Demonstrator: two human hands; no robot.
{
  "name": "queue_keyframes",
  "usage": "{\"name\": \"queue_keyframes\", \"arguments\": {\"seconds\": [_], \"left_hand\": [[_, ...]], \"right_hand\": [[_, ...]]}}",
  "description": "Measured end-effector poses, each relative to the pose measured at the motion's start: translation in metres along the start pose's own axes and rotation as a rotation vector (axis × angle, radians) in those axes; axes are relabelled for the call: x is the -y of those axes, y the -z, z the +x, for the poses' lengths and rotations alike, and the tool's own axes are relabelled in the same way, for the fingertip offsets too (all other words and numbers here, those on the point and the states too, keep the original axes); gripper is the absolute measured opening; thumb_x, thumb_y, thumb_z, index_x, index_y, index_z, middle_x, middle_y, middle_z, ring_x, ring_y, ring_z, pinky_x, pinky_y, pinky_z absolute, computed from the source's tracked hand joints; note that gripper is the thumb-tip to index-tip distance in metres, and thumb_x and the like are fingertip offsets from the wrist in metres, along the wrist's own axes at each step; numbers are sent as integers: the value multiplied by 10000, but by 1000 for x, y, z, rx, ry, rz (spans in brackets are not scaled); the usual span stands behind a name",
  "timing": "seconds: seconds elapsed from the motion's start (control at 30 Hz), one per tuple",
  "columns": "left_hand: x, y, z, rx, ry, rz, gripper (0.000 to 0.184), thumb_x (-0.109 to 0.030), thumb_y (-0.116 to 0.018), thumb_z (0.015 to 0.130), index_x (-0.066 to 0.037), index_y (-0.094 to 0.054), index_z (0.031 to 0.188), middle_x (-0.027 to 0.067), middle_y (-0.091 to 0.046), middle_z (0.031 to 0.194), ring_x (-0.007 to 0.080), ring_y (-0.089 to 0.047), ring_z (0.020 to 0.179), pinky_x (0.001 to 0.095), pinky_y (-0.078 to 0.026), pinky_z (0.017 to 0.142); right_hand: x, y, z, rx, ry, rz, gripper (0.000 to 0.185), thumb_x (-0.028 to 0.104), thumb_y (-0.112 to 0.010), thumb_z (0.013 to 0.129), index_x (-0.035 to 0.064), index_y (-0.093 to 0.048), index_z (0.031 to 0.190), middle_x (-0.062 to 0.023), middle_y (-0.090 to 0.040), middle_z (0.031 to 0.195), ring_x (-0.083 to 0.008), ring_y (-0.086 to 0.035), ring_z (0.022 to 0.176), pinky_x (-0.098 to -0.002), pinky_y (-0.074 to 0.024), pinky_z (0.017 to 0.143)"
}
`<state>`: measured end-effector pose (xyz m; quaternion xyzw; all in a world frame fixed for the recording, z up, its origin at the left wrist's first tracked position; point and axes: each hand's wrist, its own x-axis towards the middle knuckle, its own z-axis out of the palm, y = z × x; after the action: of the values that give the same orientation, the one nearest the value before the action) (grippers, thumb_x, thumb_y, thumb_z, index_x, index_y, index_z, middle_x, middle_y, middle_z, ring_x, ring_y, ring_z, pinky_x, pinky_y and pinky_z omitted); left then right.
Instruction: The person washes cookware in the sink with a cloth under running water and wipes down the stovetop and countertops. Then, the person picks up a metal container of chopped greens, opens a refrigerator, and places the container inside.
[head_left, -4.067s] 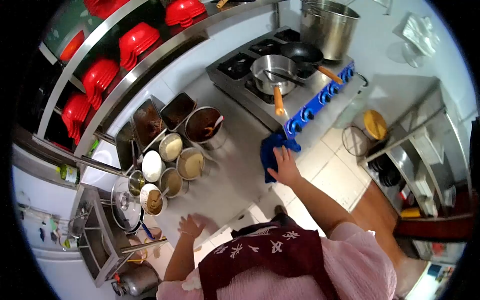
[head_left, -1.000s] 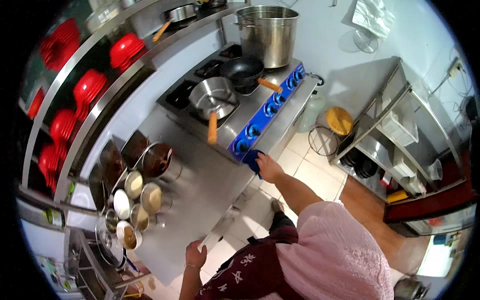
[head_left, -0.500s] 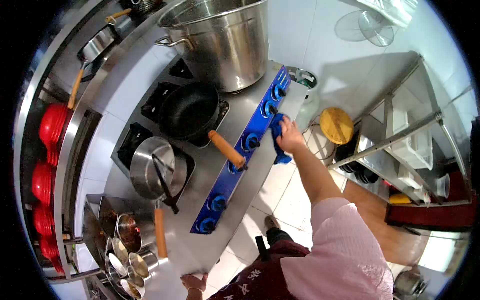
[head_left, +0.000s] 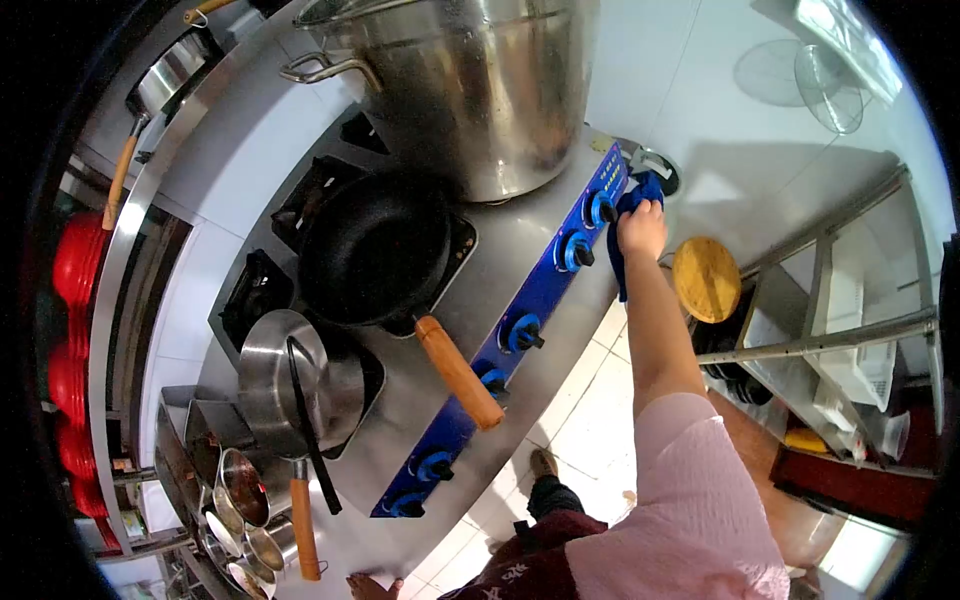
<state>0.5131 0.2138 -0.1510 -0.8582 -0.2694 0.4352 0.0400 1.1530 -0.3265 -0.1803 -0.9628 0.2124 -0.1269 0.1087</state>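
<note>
My right hand (head_left: pixel 642 229) is closed on a dark blue cloth (head_left: pixel 622 205) at the far right end of the stove's front ledge, beside the blue knob panel (head_left: pixel 525 332). Low in the view, my left hand (head_left: pixel 372 587) rests at the counter's front edge, partly cut off by the frame, its fingers hard to make out. On the stove sit a black frying pan (head_left: pixel 375 250), a steel saucepan (head_left: pixel 270 375) with a dark utensil (head_left: pixel 308 425) across it, and a large steel pot (head_left: pixel 480 100).
Containers of sauces (head_left: pixel 243 487) stand at the lower left. Red bowls (head_left: pixel 77 260) fill the left shelf. Right of the stove are a gas cylinder (head_left: pixel 655 170), a round wooden-topped stool (head_left: pixel 706 280) and a metal rack (head_left: pixel 815 343).
My right hand has moved with the cloth along the stove's front ledge, away from my body to its far end. The view has shifted, and my left hand now sits lower in it.
</note>
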Motion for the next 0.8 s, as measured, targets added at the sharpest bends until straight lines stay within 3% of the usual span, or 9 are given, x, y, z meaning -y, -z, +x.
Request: {"name": "queue_keyframes", "arguments": {"seconds": [0.13,0.27,0.37,0.4,0.5,0.53,0.6,0.67,0.8], "left_hand": [[-2,26,-12,183,22,-127,1095,-732,-467,726,106,-173,1367,329,-189,1399,419,-172,1314,481,-140,1082],[1,20,-23,88,47,-191,1050,-734,-458,718,94,-253,1331,305,-254,1378,409,-237,1289,485,-156,1076],[2,7,-16,-9,87,-246,1011,-736,-449,711,81,-333,1295,282,-319,1356,399,-303,1264,488,-172,1070],[7,-9,1,119,57,34,1131,-725,-473,708,158,-150,1335,319,-180,1408,410,-182,1325,456,-86,1105],[-7,17,-20,123,175,-133,1152,-731,-440,726,172,-77,1342,312,-95,1436,396,-53,1361,444,-17,1114],[2,1,-5,182,92,79,1112,-742,-380,750,159,-118,1347,292,-95,1445,383,-52,1365,453,-12,1113],[11,-20,9,168,91,109,1073,-733,-348,775,144,-131,1355,269,-105,1454,371,-47,1369,450,-13,1113],[18,-33,11,103,17,139,1109,-764,-333,749,165,-176,1334,283,-169,1434,374,-114,1360,450,-30,1113],[8,-16,6,149,50,170,1064,-747,-329,766,128,-186,1353,273,-167,1439,366,-102,1364,455,-31,1110]], "right_hand": [[-6,24,-22,143,162,-82,374,309,-579,795,15,-512,1017,-198,-562,1091,-355,-553,1018,-450,-453,848],[-35,50,-7,341,95,131,485,424,-531,805,-40,-599,931,-268,-616,914,-404,-597,888,-451,-466,808],[-27,98,24,66,-85,398,551,456,-533,800,-85,-603,881,-320,-595,903,-425,-589,906,-451,-467,790],[-25,97,39,30,-33,704,545,423,-595,782,-102,-576,929,-314,-601,918,-413,-593,918,-433,-469,792],[19,116,34,127,0,934,605,416,-679,744,-48,-522,1098,-260,-595,1033,-379,-579,983,-399,-453,841],[35,125,27,235,30,1013,645,419,-696,736,-25,-495,1160,-240,-586,1080,-367,-569,1011,-389,-443,868],[45,101,19,146,555,603,686,470,-664,750,7,-469,1217,-217,-523,1207,-348,-505,1116,-388,-403,936],[56,69,5,45,502,254,640,474,-574,806,37,-453,1257,-151,-392,1366,-292,-377,1247,-453,-301,1021],[66,98,-10,40,575,185,491,321,-568,804,36,-490,1196,-137,-479,1274,-272,-440,1188,-465,-309,998]]}}
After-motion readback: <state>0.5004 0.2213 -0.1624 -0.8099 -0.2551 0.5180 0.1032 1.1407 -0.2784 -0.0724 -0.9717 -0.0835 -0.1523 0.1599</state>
